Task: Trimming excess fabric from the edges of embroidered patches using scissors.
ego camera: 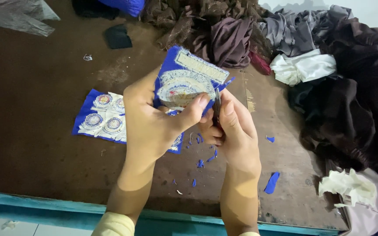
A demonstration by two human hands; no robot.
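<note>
**Inspection: blue badge cloth held over the desk for trimming**

My left hand [152, 122] is clenched on a piece of blue cloth bearing a round white embroidered badge and a pale rectangular patch [184, 81], thumb pressed on the badge face and fingers behind. I judge this grip keeps the cloth taut and its edge turned toward my other hand. The piece is raised above the brown desk [36, 109], at the centre of the view.

My right hand [235, 131] is closed around a thin dark tool [217, 105], seemingly small scissors or a blade; I cannot tell which. Its tip meets the right edge of the held cloth.

Below and left of the held cloth lies a flat blue sheet of several round white badges [103, 120], set within reach of my left hand. Under and to the right of the held cloth, small blue cloth scraps [271, 182] are scattered on the desk. Right of the held cloth and beyond it sits a heap of dark, grey and white fabric [329, 74], well apart from both hands.
</note>
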